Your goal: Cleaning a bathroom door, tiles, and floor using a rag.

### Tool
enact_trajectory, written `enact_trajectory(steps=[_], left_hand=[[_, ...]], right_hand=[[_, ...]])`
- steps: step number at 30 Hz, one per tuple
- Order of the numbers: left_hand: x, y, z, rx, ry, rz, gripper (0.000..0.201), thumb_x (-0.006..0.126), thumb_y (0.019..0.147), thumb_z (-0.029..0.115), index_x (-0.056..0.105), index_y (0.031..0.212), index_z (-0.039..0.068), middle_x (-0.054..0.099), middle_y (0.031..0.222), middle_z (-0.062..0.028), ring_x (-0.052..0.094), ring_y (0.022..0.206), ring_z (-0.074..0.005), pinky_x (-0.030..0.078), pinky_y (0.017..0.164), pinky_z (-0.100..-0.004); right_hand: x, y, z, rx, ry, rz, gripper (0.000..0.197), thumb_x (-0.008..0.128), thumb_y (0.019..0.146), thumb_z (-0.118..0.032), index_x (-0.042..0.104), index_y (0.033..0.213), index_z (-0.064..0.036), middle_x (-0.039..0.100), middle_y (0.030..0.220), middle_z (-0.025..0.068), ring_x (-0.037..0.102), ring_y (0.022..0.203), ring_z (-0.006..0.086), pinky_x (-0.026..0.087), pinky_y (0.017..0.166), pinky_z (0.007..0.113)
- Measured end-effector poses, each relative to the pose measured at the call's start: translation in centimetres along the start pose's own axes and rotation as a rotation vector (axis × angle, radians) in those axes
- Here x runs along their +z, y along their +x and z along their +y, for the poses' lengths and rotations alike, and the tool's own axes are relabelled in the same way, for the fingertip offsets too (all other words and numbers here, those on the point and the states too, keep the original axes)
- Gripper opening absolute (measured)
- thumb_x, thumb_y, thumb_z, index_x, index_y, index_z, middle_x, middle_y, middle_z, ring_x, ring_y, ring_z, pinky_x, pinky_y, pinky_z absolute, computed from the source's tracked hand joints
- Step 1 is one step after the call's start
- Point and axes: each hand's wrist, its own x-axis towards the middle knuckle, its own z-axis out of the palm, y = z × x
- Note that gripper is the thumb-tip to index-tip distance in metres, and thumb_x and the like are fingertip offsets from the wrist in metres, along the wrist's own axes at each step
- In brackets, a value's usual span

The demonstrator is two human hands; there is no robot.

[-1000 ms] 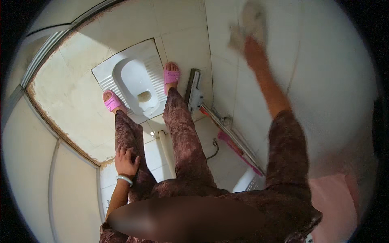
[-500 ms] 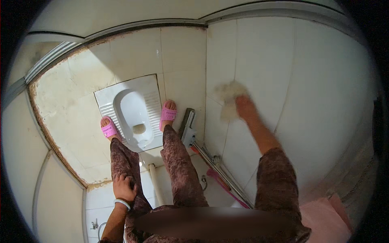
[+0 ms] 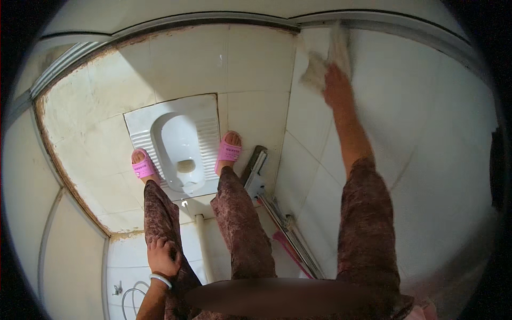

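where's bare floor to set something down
Bare: the floor tiles between the left slipper and left wall, and those between the toilet and far wall. Crowded: right of the toilet, with the right slipper, then the mop beside the right wall. The right hand holds a cloth near that wall.

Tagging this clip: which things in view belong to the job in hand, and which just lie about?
In use:
pale cloth in the right hand
white tiled wall behind it

Idle:
dark-headed mop
pink object, kind unclear
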Motion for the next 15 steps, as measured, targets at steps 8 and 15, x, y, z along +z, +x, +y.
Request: enact_trajectory(steps=[8,15], left_hand=[[-1.4,0.5,0.1,0.036,-0.099,0.038,0.031,0.067,0.067,0.022,0.065,0.095,0.007,0.057,0.112,-0.0165,0.045,0.115,-0.039,0.032,0.102,-0.049],[-2.4,1.5,0.3,0.046,-0.165,-0.003,0.032,0.069,0.065,0.021,0.065,0.094,0.006,0.057,0.11,-0.0161,0.047,0.112,-0.0377,0.034,0.1,-0.0485]], right_hand=[[8.9,-29.1,-12.4,-0.367,0.395,-0.624,0.052,0.057,0.082,-0.012,0.046,0.132,-0.0026,0.045,0.136,0.0156,0.043,0.125,0.0309,0.033,0.108,0.037],[2.9,-13.9,-0.4,-0.329,0.257,-0.455,0.042,0.058,0.079,-0.016,0.055,0.118,0.0007,0.054,0.123,0.0152,0.05,0.116,0.031,0.038,0.102,0.041]])
